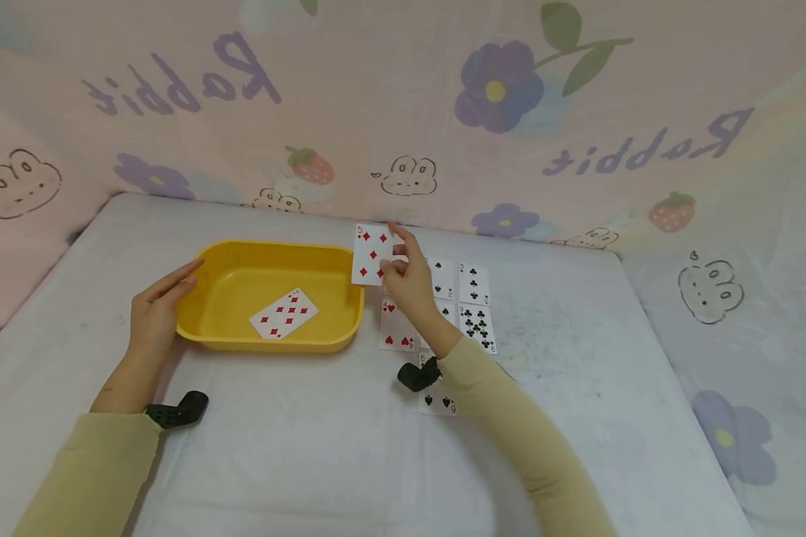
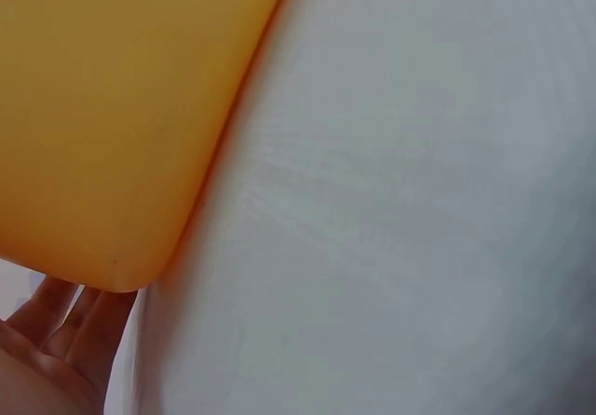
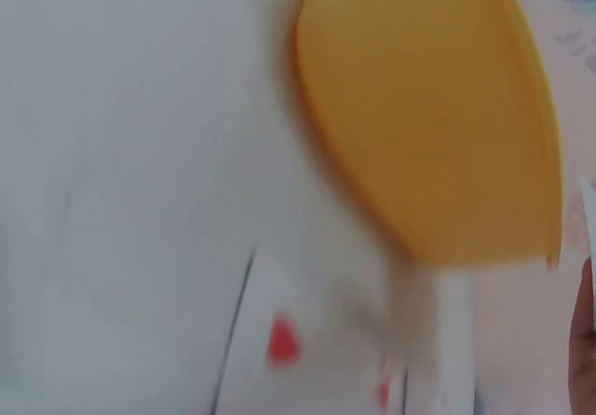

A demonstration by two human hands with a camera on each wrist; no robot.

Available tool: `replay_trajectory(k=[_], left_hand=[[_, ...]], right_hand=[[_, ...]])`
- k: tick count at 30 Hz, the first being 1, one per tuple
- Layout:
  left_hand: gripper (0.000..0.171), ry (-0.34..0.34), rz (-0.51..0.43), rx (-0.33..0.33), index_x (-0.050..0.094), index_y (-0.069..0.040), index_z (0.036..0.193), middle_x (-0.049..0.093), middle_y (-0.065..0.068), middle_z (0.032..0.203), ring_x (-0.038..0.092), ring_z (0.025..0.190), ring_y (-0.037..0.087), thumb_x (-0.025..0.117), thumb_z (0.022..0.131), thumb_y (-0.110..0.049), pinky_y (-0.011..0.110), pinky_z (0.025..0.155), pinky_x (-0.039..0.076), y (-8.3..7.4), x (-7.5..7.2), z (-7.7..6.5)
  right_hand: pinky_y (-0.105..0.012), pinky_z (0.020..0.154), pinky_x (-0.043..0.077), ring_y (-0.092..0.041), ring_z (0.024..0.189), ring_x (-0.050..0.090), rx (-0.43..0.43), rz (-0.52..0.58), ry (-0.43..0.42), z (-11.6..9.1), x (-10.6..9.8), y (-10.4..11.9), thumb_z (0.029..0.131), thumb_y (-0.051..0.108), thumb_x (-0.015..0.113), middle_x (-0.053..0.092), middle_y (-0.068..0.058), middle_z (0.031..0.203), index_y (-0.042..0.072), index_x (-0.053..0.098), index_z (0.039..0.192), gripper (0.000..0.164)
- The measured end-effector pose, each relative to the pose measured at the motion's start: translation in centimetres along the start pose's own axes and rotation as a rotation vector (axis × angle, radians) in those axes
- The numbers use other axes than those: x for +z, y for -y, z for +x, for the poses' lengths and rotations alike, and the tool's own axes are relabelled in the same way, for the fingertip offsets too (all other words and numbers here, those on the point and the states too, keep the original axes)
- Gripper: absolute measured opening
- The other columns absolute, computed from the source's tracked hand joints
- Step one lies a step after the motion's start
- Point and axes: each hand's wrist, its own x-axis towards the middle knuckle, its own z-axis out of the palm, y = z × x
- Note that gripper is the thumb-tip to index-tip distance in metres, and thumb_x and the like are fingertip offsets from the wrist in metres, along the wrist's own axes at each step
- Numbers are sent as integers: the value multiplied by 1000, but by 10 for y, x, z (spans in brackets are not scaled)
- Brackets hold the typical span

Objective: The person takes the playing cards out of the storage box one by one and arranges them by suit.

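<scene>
My right hand [image 1: 413, 283] pinches the five of diamonds [image 1: 368, 250] face-up, over the right rim of a yellow plastic basin [image 1: 225, 343]. At the basin's left end, my left hand [image 1: 157, 306] grips the wall and rim; its fingers [image 2: 98, 331] show against the outer wall in the left wrist view. A seven of diamonds [image 1: 284, 313] lies face-up inside the basin. Under and beside my right forearm, playing cards lie in rows: the four of hearts [image 1: 396, 332], two of spades [image 1: 443, 278], three of clubs [image 1: 474, 285], nine of clubs [image 1: 478, 324] and six of spades [image 1: 436, 403], some partly hidden.
A white cloth [image 1: 295, 447] covers the tabletop. Patterned fabric [image 1: 376, 89] rises behind the table and at both sides. A black wrist-worn device [image 1: 177, 410] sits on the left wrist, another [image 1: 418, 375] on the right.
</scene>
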Motion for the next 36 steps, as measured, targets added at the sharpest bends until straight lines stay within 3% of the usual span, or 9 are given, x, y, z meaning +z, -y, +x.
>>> replay_trajectory(k=[7,17,24,36], left_hand=[[38,-7,24,-16,60,-20,131,58,-23,130,35,136,-1,60,95,-30,6,109,23,1,-1,1],[38,-5,12,-2,61,-18,131,61,-26,122,36,135,-1,61,95,-28,6,109,23,2,0,1],[36,-18,35,-13,61,-21,130,59,-24,127,35,136,-1,59,96,-29,6,110,22,-1,1,0],[37,-16,-3,2,61,-17,131,62,-27,120,36,136,0,61,95,-26,6,109,24,2,0,1]], right_hand=[[-18,53,40,-10,58,44,38,-36,-40,4,-28,-20,92,-1,55,49,-11,110,24,40,144,60],[-21,56,39,-12,64,48,112,-104,-94,5,-74,-41,94,-1,50,46,-16,115,20,36,147,59],[-20,57,40,-10,66,47,163,-172,-142,4,-104,-56,94,-2,47,44,-12,110,21,34,148,60],[-20,59,39,-16,82,43,325,-328,-156,-1,-152,-76,87,-3,39,43,-18,120,21,22,153,72]])
